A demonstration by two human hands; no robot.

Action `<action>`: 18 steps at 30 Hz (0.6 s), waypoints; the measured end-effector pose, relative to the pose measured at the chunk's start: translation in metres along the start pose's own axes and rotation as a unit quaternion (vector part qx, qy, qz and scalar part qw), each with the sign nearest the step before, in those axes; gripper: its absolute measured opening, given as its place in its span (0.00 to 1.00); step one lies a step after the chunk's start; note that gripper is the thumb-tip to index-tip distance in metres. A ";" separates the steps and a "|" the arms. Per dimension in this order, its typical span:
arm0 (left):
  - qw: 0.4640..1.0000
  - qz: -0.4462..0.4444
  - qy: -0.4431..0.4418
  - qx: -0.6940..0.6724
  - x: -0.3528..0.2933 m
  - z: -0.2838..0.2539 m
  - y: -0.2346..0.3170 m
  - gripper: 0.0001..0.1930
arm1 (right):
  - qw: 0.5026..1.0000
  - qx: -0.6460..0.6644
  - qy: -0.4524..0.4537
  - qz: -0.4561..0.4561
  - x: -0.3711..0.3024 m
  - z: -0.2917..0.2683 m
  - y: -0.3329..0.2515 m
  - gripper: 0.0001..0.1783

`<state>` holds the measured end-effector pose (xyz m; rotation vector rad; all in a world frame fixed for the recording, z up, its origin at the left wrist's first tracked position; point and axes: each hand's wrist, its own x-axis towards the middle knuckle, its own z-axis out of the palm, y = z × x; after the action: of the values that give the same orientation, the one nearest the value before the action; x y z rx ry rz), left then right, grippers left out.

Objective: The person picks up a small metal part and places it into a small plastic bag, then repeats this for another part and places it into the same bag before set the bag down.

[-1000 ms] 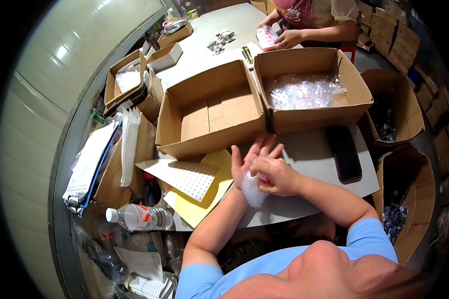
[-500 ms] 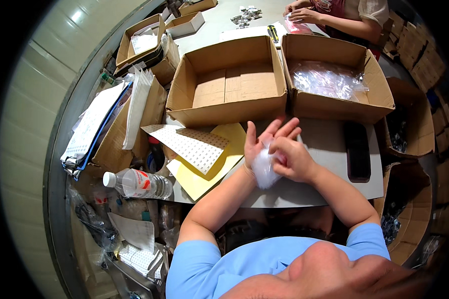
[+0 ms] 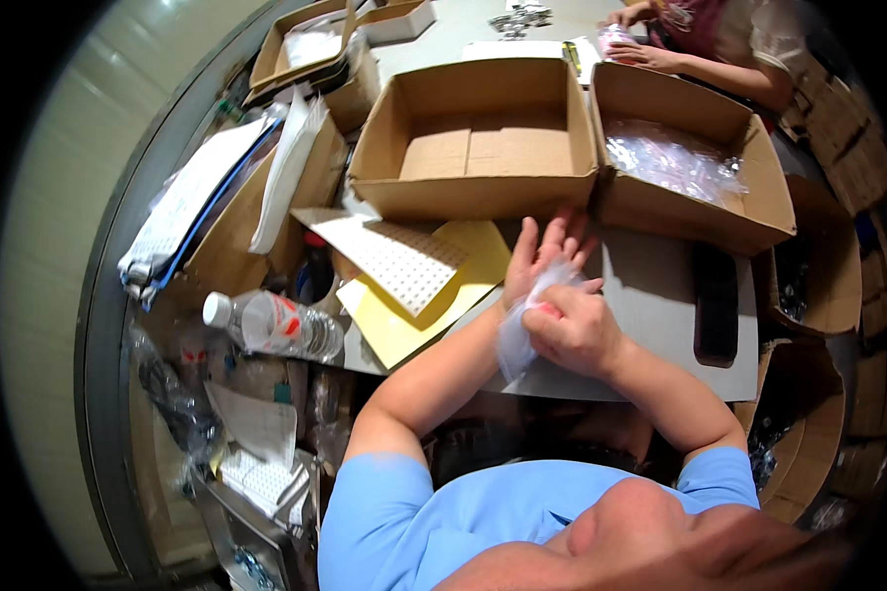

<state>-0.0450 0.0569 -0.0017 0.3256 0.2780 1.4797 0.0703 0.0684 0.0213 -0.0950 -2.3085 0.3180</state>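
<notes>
My left hand [image 3: 534, 258] lies palm up above the grey table, its fingers spread. A crumpled, whitish translucent plastic bag [image 3: 515, 340] rests across its palm and wrist. My right hand [image 3: 579, 330] is closed in a fist on the bag, pressing it against the left palm. Something small and pinkish-red shows at the right fingertips, too blurred to name. Left of my hands, a white sheet with rows of small marks [image 3: 404, 266] overlaps a yellow sheet [image 3: 389, 335].
An open cardboard box [image 3: 473, 192] stands beyond my hands, beside another box [image 3: 700, 212] holding clear plastic bags. A black phone [image 3: 716, 310] lies at the right. A plastic bottle [image 3: 276, 325] lies at the left. Another person's hands [image 3: 641, 49] hold a small pink-white item.
My right hand has closed and pressed further onto the bag, which now stretches longer across my left palm. The view has shifted a little, moving the boxes rightward in the picture.
</notes>
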 end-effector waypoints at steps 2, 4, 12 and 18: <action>0.998 -0.001 -0.026 0.062 0.004 0.002 -0.001 0.39 | 0.996 -0.036 0.040 0.077 -0.005 -0.005 0.023 0.09; 0.995 0.002 -0.048 0.083 -0.002 -0.003 -0.007 0.39 | 0.967 -0.083 0.064 0.233 0.002 -0.019 0.048 0.11; 0.684 0.339 -0.078 0.641 -0.014 0.017 0.024 0.52 | 0.975 -0.009 0.016 0.224 -0.003 -0.061 0.061 0.25; 0.703 0.182 -0.047 0.686 -0.026 0.036 0.032 0.23 | 0.892 0.339 -0.017 0.297 -0.005 -0.076 0.052 0.35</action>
<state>-0.0631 0.0317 0.0438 1.7375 1.2993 1.3550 0.1272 0.1329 0.0548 -0.4442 -2.0199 1.4210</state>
